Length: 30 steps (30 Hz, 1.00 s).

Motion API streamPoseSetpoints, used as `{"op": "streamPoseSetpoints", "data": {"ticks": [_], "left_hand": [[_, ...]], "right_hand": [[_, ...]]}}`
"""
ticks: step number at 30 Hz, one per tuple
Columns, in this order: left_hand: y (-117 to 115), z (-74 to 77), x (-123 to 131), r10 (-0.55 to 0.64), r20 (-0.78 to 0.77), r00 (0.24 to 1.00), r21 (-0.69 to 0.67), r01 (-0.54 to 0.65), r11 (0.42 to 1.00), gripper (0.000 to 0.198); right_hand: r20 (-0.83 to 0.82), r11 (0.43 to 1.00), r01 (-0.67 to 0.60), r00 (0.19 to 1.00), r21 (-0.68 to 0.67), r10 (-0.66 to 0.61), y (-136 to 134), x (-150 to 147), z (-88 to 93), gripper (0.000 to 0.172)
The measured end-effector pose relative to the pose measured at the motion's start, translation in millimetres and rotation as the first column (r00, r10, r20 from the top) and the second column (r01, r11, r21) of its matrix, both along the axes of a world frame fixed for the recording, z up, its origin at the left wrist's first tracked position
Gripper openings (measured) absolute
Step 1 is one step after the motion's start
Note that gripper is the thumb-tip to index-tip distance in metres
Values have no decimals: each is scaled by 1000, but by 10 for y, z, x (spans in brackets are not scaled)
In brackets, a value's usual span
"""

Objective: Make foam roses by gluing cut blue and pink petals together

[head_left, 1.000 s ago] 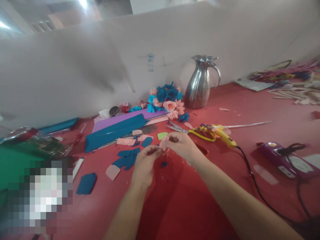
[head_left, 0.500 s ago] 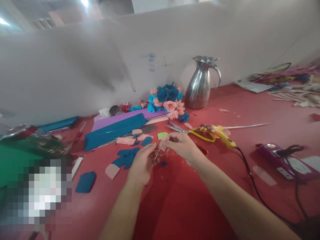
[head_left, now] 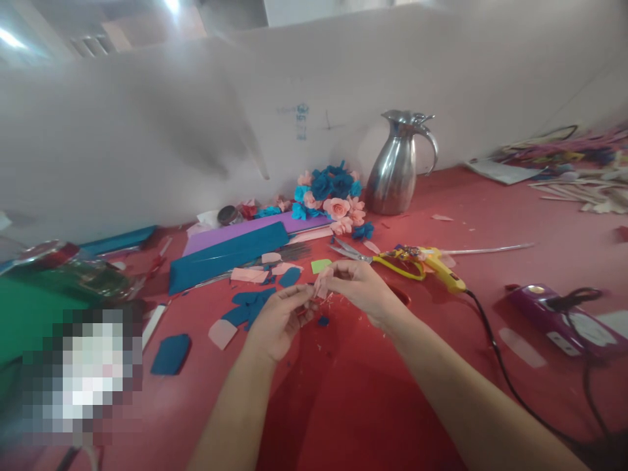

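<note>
My right hand (head_left: 358, 284) pinches a small pink paper petal (head_left: 322, 285) between thumb and fingers. Close beside it, my left hand (head_left: 280, 319) is closed at the fingertips around a thin wire, now mostly hidden by the fingers. The two hands meet at the petal, above the red table. Cut blue paper petals (head_left: 248, 306) lie left of my left hand, with a pink petal (head_left: 223, 333) and another blue petal (head_left: 170, 354) nearer me. A lime green paper piece (head_left: 320, 265) sits just beyond the fingers.
Scissors with yellow handles (head_left: 398, 265) and a yellow glue gun (head_left: 444, 269) lie right of my hands, its cord running toward a purple power strip (head_left: 564, 317). Behind stand paper flowers (head_left: 336, 206) and a steel jug (head_left: 395, 167). Blue folded paper (head_left: 228, 258) lies left.
My left fingers have risen slightly toward the petal, and the wire that showed between the hands is now mostly covered. The right hand keeps its pinch. The view has shifted slightly.
</note>
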State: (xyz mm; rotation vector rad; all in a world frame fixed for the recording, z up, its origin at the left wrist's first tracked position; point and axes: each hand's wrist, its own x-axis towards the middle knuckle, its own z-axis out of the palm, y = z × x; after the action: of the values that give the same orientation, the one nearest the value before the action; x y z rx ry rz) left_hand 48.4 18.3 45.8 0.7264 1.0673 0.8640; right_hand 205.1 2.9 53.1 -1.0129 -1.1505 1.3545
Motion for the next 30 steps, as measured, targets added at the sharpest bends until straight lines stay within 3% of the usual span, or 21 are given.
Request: {"op": "streamPoseSetpoints", "data": {"ticks": [10, 18, 21, 24, 27, 30], "left_hand": [[-13, 66, -2, -68, -88, 994, 55, 73, 996, 24], [-17, 3, -24, -74, -233, 970, 154, 112, 982, 13], [-15, -3, -3, 30, -208, 978, 205, 14, 979, 15], [-11, -6, 25, 162, -122, 979, 194, -136, 972, 21], [-16, -8, 50, 215, -2, 977, 132, -213, 968, 26], [-30, -10, 71, 195, 90, 977, 76, -202, 976, 26]], "right_hand": [[-1, 1000, -5, 1000, -17, 5, 16, 4, -37, 7], [37, 998, 24, 999, -59, -22, -4, -19, 11, 9], [71, 997, 69, 995, -38, -66, 8, -19, -7, 5], [148, 986, 132, 982, -99, -116, 10, -39, -24, 6], [209, 992, 57, 977, -113, -32, -5, -96, -48, 5], [195, 998, 4, 981, -56, 7, -19, -162, -94, 6]]}}
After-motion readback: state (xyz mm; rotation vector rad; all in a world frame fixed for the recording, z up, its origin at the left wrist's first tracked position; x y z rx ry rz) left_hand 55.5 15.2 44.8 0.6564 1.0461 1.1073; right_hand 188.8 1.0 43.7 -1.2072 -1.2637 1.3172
